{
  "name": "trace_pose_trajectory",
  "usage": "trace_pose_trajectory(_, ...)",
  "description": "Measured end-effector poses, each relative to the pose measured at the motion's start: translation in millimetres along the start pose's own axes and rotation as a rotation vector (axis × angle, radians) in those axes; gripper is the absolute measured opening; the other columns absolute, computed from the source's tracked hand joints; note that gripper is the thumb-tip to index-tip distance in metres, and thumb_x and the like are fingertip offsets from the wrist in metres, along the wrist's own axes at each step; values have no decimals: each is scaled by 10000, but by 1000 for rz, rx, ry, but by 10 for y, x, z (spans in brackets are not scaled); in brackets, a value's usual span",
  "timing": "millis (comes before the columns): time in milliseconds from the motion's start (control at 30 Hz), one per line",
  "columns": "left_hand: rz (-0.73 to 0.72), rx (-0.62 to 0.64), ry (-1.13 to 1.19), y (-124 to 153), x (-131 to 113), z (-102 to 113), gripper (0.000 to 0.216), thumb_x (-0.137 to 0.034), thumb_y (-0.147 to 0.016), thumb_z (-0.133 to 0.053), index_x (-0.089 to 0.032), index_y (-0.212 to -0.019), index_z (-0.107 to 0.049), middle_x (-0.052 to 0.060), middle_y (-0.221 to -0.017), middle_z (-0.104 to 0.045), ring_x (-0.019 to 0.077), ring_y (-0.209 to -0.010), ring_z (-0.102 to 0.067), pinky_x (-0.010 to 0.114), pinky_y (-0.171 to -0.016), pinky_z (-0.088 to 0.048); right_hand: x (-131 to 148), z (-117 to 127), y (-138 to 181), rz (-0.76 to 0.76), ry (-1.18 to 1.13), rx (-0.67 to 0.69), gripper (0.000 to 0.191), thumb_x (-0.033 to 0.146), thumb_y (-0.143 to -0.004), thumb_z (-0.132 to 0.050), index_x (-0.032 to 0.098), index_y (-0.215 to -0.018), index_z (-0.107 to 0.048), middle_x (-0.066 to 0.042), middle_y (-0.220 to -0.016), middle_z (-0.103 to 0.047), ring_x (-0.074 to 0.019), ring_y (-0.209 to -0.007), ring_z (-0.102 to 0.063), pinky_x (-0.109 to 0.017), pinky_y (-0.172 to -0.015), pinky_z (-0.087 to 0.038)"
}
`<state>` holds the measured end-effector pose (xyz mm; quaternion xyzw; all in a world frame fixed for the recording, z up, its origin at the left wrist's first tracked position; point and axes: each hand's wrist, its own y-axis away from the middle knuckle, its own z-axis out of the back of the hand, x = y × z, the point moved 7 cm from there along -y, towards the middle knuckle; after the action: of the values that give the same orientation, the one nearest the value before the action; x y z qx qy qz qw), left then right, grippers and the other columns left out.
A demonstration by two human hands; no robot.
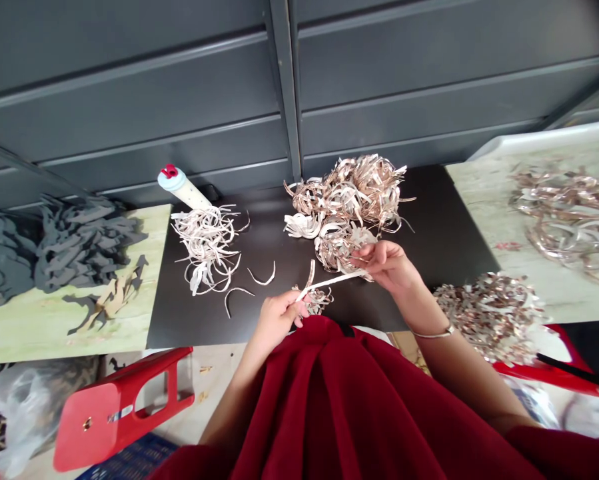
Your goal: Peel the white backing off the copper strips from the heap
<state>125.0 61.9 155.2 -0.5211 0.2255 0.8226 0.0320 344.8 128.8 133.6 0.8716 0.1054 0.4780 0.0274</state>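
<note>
A narrow white strip (332,281) is stretched between my two hands, slanting up to the right. My left hand (280,315) pinches its lower end between thumb and fingers. At the upper end, my right hand (390,265) has its thumb and fingertips closed on the strip. Just behind my right hand lies a big heap of shiny rose-gold and white strips (352,197). A small clump of cut strips (318,303) sits beside my left hand, partly hidden by it. Further left is a tangled pile of thin pale strips (206,243), with loose curved strips (262,273) nearby.
A dark board (274,230) covers the middle of the table. A pale cylindrical bottle (192,190) leans behind the left pile. Dark grey cut pieces (86,243) lie far left. A heap of small trimmings (494,310) stands right, above a red stool; another red stool (92,417) is lower left.
</note>
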Motion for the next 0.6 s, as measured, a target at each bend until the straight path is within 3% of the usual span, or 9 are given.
trace_pose_trajectory(100,28,18,-109,62,49,15,238,-212,-844,-446,-197,-813,-681,-33,-691,-707,87,-444,-565,206,-578,-441,-103,206,-56,-35,-96,-77,281,38,-504,-710,204,-499,-484,65,-715,-681,-170,-747,-669,-408,-801,-552)
trace_pose_trajectory(233,36,-95,-341,148,71,190,244,-210,-855,-440,-217,-874,-683,-20,-722,-724,133,-547,-601,226,-609,-416,-63,244,-30,45,-93,-167,77,259,-712,-641,250,-659,-585,26,-736,-668,-174,-784,-655,-398,-833,-529)
trace_pose_trajectory(333,38,-89,-463,186,28,202,251,-206,-870,-439,-243,-954,-672,-11,-752,-732,162,-640,-643,240,-656,-413,55,-112,85,186,296,-103,118,351,-816,-610,243,-773,-633,-7,-816,-669,-182,-838,-637,-375,-857,-500)
trace_pose_trajectory(433,46,-64,-586,199,-49,132,231,-207,-875,-454,-255,-926,-674,5,-759,-730,178,-657,-651,240,-631,-390,-14,-772,207,299,749,257,243,399,-754,-713,223,-904,-640,-56,-970,-671,-223,-963,-605,-398,-905,-454)
trace_pose_trajectory(467,48,-65,-633,204,-76,111,222,-208,-874,-460,-253,-906,-675,15,-758,-727,186,-661,-652,241,-618,-380,-36,-925,239,366,862,312,282,420,-719,-745,216,-882,-638,-68,-971,-669,-235,-972,-588,-403,-900,-447)
trace_pose_trajectory(600,41,-70,-739,228,-129,70,197,-227,-869,-476,-245,-899,-669,47,-758,-721,222,-680,-659,254,-600,-369,-185,-1186,247,462,1102,399,213,369,-808,-676,198,-704,-602,-40,-728,-647,-198,-764,-557,-338,-740,-448)
